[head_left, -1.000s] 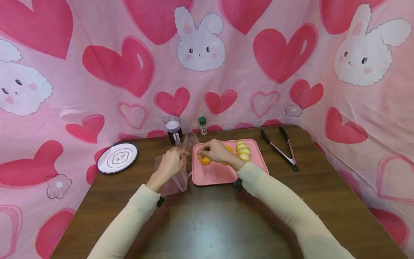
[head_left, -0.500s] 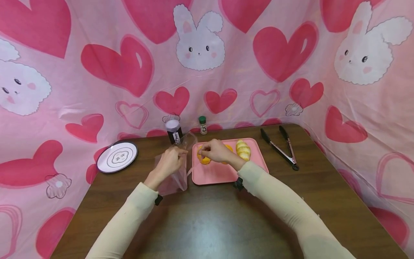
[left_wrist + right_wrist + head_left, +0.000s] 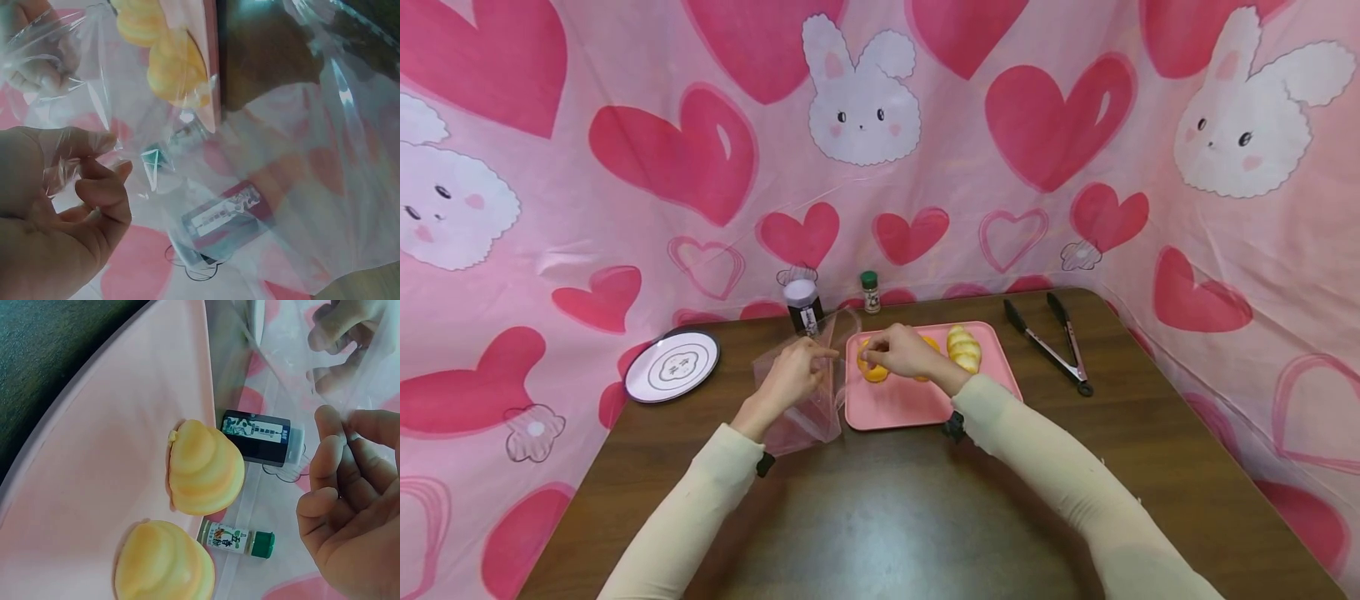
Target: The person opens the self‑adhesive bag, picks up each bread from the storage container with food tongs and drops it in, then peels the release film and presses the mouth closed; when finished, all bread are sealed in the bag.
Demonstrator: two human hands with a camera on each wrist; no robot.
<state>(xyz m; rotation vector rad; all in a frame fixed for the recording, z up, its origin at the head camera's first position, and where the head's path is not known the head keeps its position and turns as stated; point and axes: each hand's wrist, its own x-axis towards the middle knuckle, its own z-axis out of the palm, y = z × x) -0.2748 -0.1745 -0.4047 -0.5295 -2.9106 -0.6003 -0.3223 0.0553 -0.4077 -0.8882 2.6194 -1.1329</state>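
Observation:
A clear plastic bag (image 3: 790,423) spreads below and around my left hand (image 3: 793,371), at the left side of the pink tray (image 3: 895,408). The left hand (image 3: 81,194) pinches the film between thumb and index finger in the left wrist view. My right hand (image 3: 898,348), above the tray's left half, pinches the bag's edge between thumb and fingertip, plain in the right wrist view (image 3: 356,487). Under it lie shell-shaped yellow bread pieces (image 3: 206,469), partly hidden by the hand in the head view. A ridged, croissant-like roll (image 3: 964,350) lies at the tray's right.
Behind the bag stands a dark jar with a white lid (image 3: 803,307). A small green-capped spice bottle (image 3: 870,293) is behind the tray. Black-tipped tongs (image 3: 1067,354) lie spread to the right, and a white plate (image 3: 673,367) sits at the far left. A patterned cloth hangs behind the table.
The bag's film has shifted and spread wider around my left hand, its upper part lifting near the jar. Both hands stay almost where they were.

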